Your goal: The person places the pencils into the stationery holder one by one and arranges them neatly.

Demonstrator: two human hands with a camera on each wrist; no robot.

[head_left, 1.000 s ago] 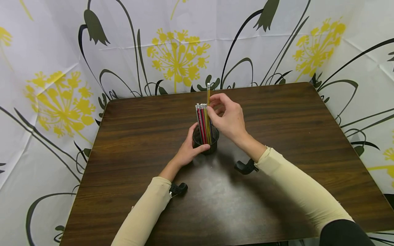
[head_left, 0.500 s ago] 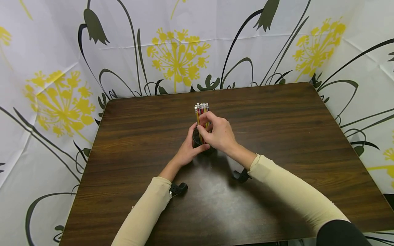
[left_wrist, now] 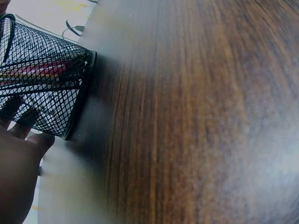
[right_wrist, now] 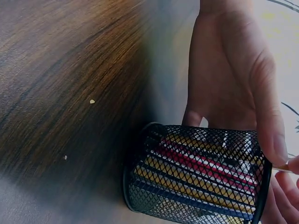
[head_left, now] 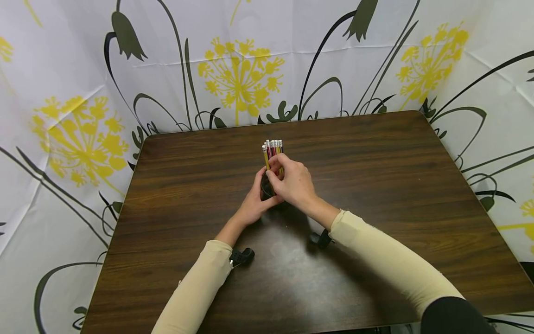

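A black mesh pencil cup point(right_wrist: 196, 172) stands upright on the brown wood-grain table. Around its left side curls my left hand point(head_left: 253, 203), the thumb lying near the rim. Several pencils point(head_left: 275, 145) in yellow, red and dark colours stand in the cup, white erasers up. My right hand point(head_left: 294, 182) is over the cup's right side, thumb and forefinger pinching a yellow pencil point(head_left: 265, 157) at the left of the bunch. That hand hides much of the cup in the head view. Through the mesh, the left wrist view shows red and yellow pencils point(left_wrist: 46, 70).
The wooden table point(head_left: 187, 181) runs back to a white curtain point(head_left: 267, 28) with yellow and grey-green plants. Two pale specks point(right_wrist: 92, 101) lie on the tabletop near the cup. A black wrist device point(head_left: 242, 256) sits on each forearm.
My right hand has come down and left from holding a yellow pencil raised above the bunch. The pencil's eraser is now slightly lower than the others. My left hand has stayed on the cup.
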